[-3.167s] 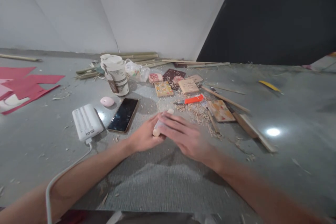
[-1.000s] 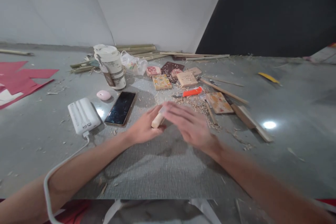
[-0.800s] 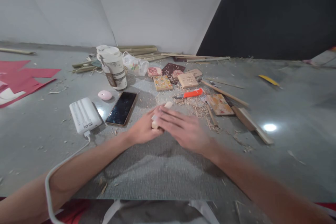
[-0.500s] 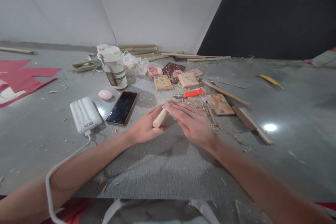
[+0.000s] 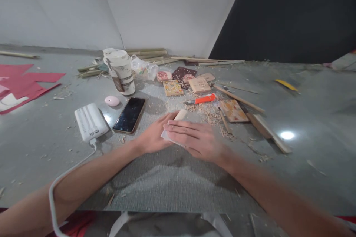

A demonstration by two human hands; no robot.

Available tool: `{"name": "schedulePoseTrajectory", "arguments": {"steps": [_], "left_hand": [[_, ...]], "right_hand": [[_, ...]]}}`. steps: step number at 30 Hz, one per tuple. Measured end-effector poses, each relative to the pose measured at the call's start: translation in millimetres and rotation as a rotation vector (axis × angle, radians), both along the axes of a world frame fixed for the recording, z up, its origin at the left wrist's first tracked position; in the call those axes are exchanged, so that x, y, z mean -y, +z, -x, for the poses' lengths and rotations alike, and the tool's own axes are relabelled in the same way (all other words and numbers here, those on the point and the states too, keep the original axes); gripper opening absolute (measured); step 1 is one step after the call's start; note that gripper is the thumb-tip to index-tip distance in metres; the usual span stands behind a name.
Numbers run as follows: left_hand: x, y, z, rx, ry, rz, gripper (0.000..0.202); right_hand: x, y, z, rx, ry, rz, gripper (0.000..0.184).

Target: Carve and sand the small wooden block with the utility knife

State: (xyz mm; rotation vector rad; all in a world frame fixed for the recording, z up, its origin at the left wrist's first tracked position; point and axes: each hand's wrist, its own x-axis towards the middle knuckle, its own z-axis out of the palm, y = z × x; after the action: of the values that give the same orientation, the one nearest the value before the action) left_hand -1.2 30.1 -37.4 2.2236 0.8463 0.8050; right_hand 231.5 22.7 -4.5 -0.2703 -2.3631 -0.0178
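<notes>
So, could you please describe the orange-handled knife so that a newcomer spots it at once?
Start at the white lidded cup, then go right to the wood shavings beyond the right hand. The orange-handled knife lies among them, blade toward the left; its vivid colour sets it apart from the patterned tiles and pale sticks nearby.

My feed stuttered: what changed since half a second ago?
The right hand, with a thin white sheet, slid toward the body along the pale, rounded wooden stick, baring its far end. The left hand still grips the stick; nothing was released.
</notes>
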Motion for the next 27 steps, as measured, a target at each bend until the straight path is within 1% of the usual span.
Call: {"name": "schedulePoseTrajectory", "arguments": {"steps": [4, 7, 9, 12, 14, 16, 19, 21, 23, 25, 27], "left_hand": [[0, 2.4, -2, 0.006, 0.021, -0.015, 0.051], [0, 1.5, -3, 0.028, 0.046, 0.025, 0.051], [-1, 0.0, -2, 0.016, 0.028, 0.010, 0.053], [-2, -2.9, 1, -0.001, -0.011, -0.010, 0.061], [-3, -4.2, 2, 0.006, -0.019, -0.002, 0.065], [-3, -4.5, 2, 0.013, -0.012, 0.000, 0.063], [-4, -2.9, -1, 0.044, 0.014, 0.024, 0.061], [-3, -1.7, -2, 0.054, 0.020, 0.040, 0.061], [-2, -1.4, -1, 0.039, 0.015, 0.024, 0.059], [-1, -2.0, 0, 0.016, 0.003, 0.008, 0.058], [-1, -2.7, 1, 0.004, -0.015, 0.006, 0.063]], "right_hand": [[-8, -4.7, -7, -0.043, -0.100, 0.077, 0.057], [-7, -5.6, -7, -0.073, -0.149, 0.117, 0.061], [-1, -3.9, -2, -0.071, -0.121, 0.096, 0.057], [11, -0.6, 7, -0.031, -0.024, 0.044, 0.045], [12, -0.2, 8, -0.002, 0.006, 0.023, 0.042], [4, -1.6, 2, -0.005, -0.010, 0.025, 0.045], [-13, -4.4, -10, -0.048, -0.102, 0.079, 0.055], [-15, -4.3, -12, -0.066, -0.142, 0.099, 0.058], [-7, -2.6, -6, -0.054, -0.113, 0.079, 0.052], [4, -0.4, 2, -0.013, -0.051, 0.036, 0.043], [11, 0.6, 7, 0.018, -0.006, 0.007, 0.038]]}}
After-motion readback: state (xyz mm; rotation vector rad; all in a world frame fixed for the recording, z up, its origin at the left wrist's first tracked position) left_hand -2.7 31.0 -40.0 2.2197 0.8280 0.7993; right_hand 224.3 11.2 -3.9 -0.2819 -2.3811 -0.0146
